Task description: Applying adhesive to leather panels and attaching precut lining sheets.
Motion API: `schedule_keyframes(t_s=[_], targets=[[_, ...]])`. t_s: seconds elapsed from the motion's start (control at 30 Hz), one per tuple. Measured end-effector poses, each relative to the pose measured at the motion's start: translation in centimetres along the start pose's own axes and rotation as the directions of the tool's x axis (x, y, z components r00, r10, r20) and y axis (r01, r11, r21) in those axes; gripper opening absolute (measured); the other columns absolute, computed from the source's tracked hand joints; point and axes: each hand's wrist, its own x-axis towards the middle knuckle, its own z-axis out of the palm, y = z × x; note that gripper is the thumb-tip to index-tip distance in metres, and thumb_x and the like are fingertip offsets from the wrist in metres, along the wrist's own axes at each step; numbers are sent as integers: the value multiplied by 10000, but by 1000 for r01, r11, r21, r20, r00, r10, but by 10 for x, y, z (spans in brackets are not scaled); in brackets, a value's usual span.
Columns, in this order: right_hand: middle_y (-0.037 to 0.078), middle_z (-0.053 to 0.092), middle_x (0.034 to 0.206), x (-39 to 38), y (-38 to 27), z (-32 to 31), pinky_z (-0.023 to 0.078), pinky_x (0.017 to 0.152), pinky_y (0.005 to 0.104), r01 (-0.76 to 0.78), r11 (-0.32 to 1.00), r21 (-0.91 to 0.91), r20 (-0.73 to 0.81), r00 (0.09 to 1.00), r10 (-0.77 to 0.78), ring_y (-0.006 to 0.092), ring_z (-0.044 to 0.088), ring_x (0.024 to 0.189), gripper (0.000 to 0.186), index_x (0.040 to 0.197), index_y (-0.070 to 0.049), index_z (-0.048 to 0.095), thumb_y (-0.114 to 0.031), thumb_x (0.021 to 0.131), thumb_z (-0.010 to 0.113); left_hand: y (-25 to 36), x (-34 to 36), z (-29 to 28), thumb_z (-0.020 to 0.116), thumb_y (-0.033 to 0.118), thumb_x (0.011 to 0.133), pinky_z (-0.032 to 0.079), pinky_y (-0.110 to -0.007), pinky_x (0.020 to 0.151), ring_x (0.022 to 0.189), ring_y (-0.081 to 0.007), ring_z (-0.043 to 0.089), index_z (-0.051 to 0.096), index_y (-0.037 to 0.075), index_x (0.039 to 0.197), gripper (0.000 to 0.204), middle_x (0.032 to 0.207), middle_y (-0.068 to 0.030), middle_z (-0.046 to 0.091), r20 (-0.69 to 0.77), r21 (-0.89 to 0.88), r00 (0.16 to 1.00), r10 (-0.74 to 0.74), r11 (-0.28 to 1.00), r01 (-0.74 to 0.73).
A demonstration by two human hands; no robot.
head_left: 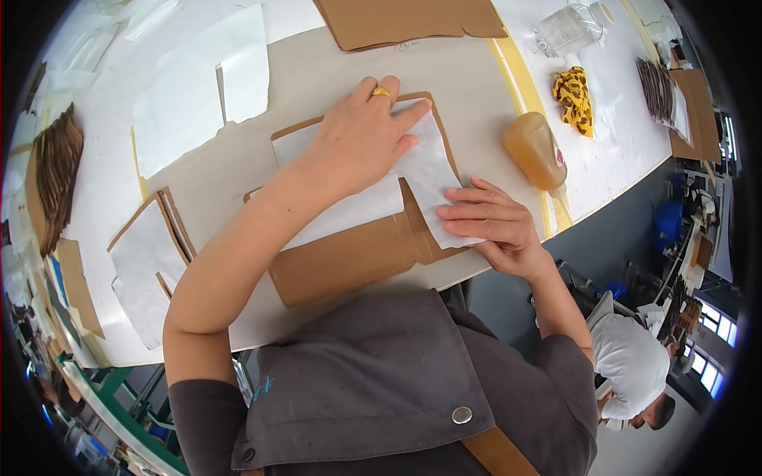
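Note:
On the table in front of me lies a flat brown panel (pixel 341 266), leather-like, with a cut notch. A thin white sheet (pixel 425 170), paper or cloth, covers much of it, leaving a brown strip along the near side. My left hand (pixel 353 139), a gold ring on one finger, rests on the sheet near the panel's far edge, its fingers apart. At the right end my right hand (pixel 504 226) lies with its fingers stretched flat over the sheet's edge; its thumb is low by the table's edge, partly hidden.
To the right stand or lie an amber squeeze bottle (pixel 533 149), a yellow patterned cloth (pixel 573 99) and a clear bottle (pixel 567 30). More white sheets (pixel 202 95) and brown panels (pixel 409 20) lie around. Stacked brown pieces (pixel 57 174) sit far left. A person (pixel 631 361) works behind right.

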Motion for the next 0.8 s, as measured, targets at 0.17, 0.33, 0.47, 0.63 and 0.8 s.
schedule_keyframes(t_s=[0.17,0.33,0.47,0.63,0.8], targets=[[4,688,1201,-3,-4,7,381,1090,447,87,972,-217,15,996,-86,256,581,1229,316,1078,-151,738,-99,767,716,2,-2,-1,670,294,880,507,-378,798,946,-260,505,583,158,1304,454,1026,-85,494,-8,24,1000,19,1000,-19],[-5,684,1209,-5,-2,14,385,1087,446,99,961,-257,26,995,-95,238,575,1237,331,1092,-158,733,-130,762,732,2,-2,0,672,347,873,506,-376,798,944,-264,503,585,158,1303,478,1028,-87,491,14,32,1000,15,999,-15],[-11,680,1218,-7,0,15,380,1091,449,89,961,-262,34,996,-83,230,574,1239,333,1102,-163,730,-141,770,734,1,-1,1,683,380,858,512,-371,775,941,-261,502,594,157,1296,499,1018,-86,484,-1,40,1000,29,999,-28],[-12,679,1220,-9,1,15,377,1092,451,85,961,-262,42,996,-77,229,574,1240,306,1094,-163,731,-155,788,736,0,0,1,688,387,853,515,-373,754,934,-256,503,601,156,1290,503,1004,-81,478,-11,53,999,38,998,-38],[-13,654,1267,-13,-1,15,358,1112,439,77,958,-275,62,996,-62,206,561,1255,310,1120,-173,716,-164,810,728,0,1,1,691,372,856,509,-377,728,923,-252,503,595,150,1295,502,995,-80,477,-24,49,998,55,997,-54]])
